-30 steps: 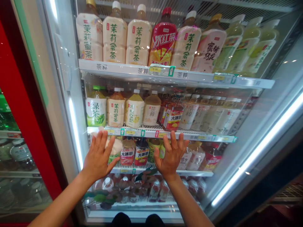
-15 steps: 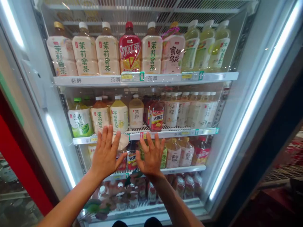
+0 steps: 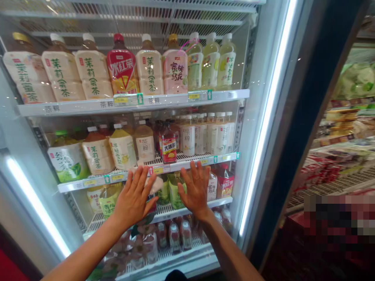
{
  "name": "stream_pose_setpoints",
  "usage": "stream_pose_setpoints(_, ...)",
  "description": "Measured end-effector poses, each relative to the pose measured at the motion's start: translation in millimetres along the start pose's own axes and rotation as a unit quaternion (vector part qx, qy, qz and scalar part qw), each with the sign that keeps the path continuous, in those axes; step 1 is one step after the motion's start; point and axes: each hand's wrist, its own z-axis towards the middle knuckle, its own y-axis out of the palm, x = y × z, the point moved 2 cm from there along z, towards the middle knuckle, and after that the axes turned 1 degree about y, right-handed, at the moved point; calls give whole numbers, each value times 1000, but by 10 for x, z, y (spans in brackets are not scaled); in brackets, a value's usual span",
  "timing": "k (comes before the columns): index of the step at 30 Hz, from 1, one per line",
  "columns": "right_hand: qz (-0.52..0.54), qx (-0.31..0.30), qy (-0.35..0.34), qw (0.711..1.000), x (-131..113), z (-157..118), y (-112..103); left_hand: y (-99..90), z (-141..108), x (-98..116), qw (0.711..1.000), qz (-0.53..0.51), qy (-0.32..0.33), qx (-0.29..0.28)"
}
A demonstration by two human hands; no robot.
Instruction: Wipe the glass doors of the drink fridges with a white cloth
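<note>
Before the shelved drink bottles [image 3: 169,145], the left hand [image 3: 133,201] and the right hand [image 3: 197,192] are held up, splayed wide.

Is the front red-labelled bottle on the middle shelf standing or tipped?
Upright: the bottle has its neck up, its base on the shelf.

The bare left hand [image 3: 134,199], fingers [image 3: 142,179] outstretched, points to one o'clock; the bare right hand [image 3: 195,191], fingers slightly spread, to eleven. Forearms [image 3: 88,248] slant from seven and five.
</note>
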Motion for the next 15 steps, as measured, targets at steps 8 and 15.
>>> stream_pose_setpoints(8, 3, -2, -10, 1000, 14, -116, 14, 57, 392, 187, 1000, -6, 11, -4)
stream_pose_setpoints(15, 1, 2, -16, 1000, 28, -109, 10, 136, 381, 432, 994, -31, 92, -58)
